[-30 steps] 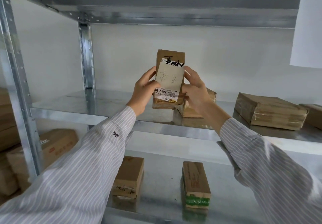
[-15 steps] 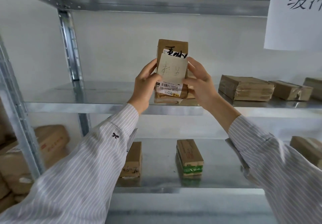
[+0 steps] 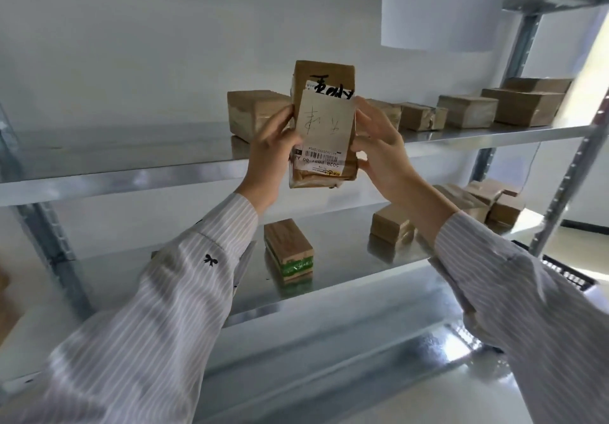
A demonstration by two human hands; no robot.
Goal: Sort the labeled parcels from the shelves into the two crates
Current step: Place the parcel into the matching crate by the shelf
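Note:
I hold a brown paper-wrapped parcel [image 3: 324,126] upright in front of the middle shelf, its white handwritten label and barcode facing me. My left hand [image 3: 270,153] grips its left edge and my right hand [image 3: 379,146] grips its right edge. Behind it on the middle shelf [image 3: 131,176] lies another brown parcel [image 3: 255,113], and several more sit further right [image 3: 468,110]. On the lower shelf stands a parcel with green tape [image 3: 290,252], with others to its right [image 3: 392,225]. A black crate [image 3: 566,275] shows only a corner at the right, behind my sleeve.
A white paper sign [image 3: 441,4] with handwritten characters hangs from the top shelf at the upper right. Metal shelf uprights stand at the right [image 3: 573,173] and the lower left [image 3: 49,245]. A white wall backs the shelves.
The view has swung right and pulled back from the shelf. The parcel stays upright between both hands; more parcels, the right upright and the crate corner have come into sight.

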